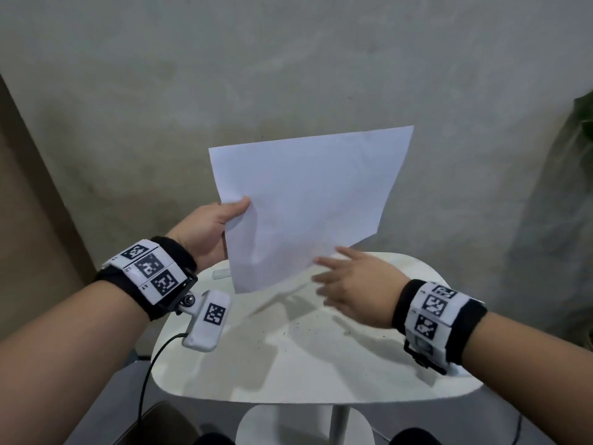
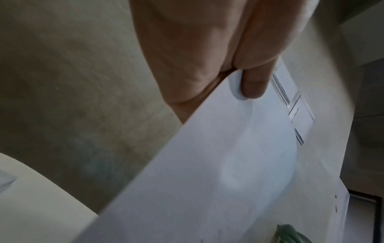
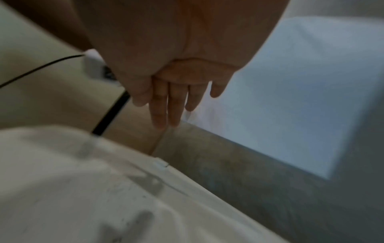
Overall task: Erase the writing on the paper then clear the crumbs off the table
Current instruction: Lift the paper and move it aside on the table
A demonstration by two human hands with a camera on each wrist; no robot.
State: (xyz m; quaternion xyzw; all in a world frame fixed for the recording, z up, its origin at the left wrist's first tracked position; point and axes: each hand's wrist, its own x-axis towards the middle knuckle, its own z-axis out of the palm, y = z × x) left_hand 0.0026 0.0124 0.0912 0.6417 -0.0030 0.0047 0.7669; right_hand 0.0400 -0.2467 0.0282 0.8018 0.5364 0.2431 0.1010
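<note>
My left hand [image 1: 221, 220] pinches the left edge of a white sheet of paper [image 1: 308, 200] and holds it tilted in the air above the small white table [image 1: 288, 364]. No writing shows on the sheet's near face. The left wrist view shows the thumb [image 2: 252, 85] pressed on the paper [image 2: 207, 180]. My right hand [image 1: 349, 281] hovers over the table with straight, spread fingers just under the sheet's lower right edge; in the right wrist view its fingers [image 3: 166, 108] are blurred beside the paper [image 3: 301, 98]. Small dark crumbs [image 1: 298, 329] speckle the tabletop. A white eraser [image 1: 221, 273] lies near the table's far left edge.
A grey concrete wall [image 1: 288, 75] stands right behind the table. A brown panel [image 1: 29, 187] lines the left side, and a green plant [image 1: 584, 120] shows at the right edge. A black cable [image 1: 150, 364] hangs from my left wrist camera.
</note>
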